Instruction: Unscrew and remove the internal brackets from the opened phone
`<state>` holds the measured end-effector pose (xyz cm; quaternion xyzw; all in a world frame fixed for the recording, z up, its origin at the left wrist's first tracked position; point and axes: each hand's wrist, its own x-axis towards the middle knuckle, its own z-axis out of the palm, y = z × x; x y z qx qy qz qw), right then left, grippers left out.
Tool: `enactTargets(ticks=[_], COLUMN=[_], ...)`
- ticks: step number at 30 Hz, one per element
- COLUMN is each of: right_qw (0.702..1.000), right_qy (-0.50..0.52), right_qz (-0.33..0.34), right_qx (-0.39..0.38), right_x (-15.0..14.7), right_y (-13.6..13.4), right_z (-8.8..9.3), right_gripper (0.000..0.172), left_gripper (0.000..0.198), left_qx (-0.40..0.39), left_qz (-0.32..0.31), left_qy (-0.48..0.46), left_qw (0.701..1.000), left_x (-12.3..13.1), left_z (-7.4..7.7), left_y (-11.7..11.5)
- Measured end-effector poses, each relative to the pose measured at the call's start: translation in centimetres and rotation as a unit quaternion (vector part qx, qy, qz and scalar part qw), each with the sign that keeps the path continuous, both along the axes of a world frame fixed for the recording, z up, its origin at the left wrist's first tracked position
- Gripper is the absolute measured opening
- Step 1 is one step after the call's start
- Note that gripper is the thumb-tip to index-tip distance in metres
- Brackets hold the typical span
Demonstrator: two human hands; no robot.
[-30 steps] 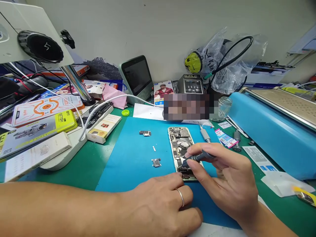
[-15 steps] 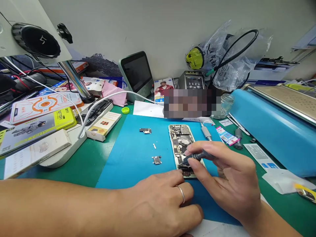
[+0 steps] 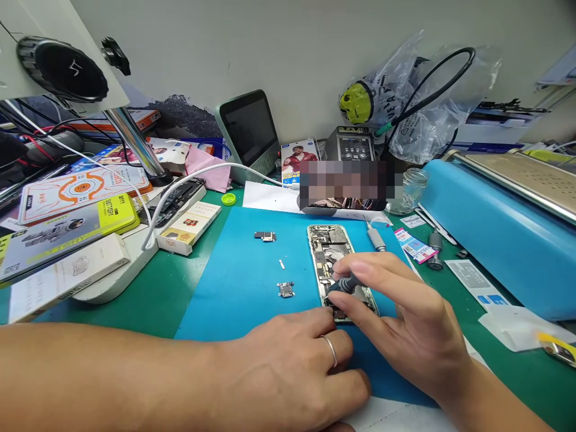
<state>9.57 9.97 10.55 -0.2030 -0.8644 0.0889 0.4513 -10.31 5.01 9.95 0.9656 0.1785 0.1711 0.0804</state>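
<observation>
from my end of the link i hold the dark-handled tool [image 3: 346, 284] in the right hand [image 3: 405, 318], thumb and bent fingertips closed around its grip; a pinch like that probably gives me fine control. the tool slants down over the opened phone [image 3: 331, 236], toward the left side of its near half, but its tip is hidden, so i can't say whether it touches anything. the phone lies on the blue mat [image 3: 234, 288], insides up and long side running away from me, which i take to be for easy access to its parts. the left hand [image 3: 301, 363] rests at the phone's near end, fingers curled and the index at its near left corner, likely steadying it; with the fingertips partly out of sight, i cannot tell how far it is open or whether it grips. left of the phone, three small pieces lie well apart: a dark-and-silver part [image 3: 265, 237], a thin pale strip [image 3: 282, 264] and a squarish component [image 3: 285, 290], i'd guess spread out so none gets mixed up. a grey pen-shaped tool [image 3: 377, 239] sits just right of the phone, within easy reach. boxes and a power strip [image 3: 105, 282] crowd the left of the green table [image 3: 153, 300], leaving the mat free for fine work.
</observation>
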Motion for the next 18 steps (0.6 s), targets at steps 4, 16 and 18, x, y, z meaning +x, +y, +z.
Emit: enactTargets(ticks=[4,16,18], right_qw=[1.0,1.0,1.0], right_qy=[0.003,0.001,0.0], right_qz=[-0.002,-0.015,-0.011], right_qx=[-0.01,-0.002,0.005], right_x=[-0.01,-0.31,-0.26], right_y=[-0.18,-0.15,-0.21], right_z=[-0.1,-0.14,-0.16], right_gripper=[0.073,0.067,0.068], left_gripper=[0.023,0.028,0.033], left_qx=[-0.009,0.0,0.018], left_qz=[-0.004,-0.006,-0.002], left_qy=[0.017,0.012,-0.005], left_qw=[1.0,1.0,1.0], left_x=[-0.01,0.14,0.24], left_z=[0.12,-0.29,-0.57], left_y=[0.08,0.03,0.03])
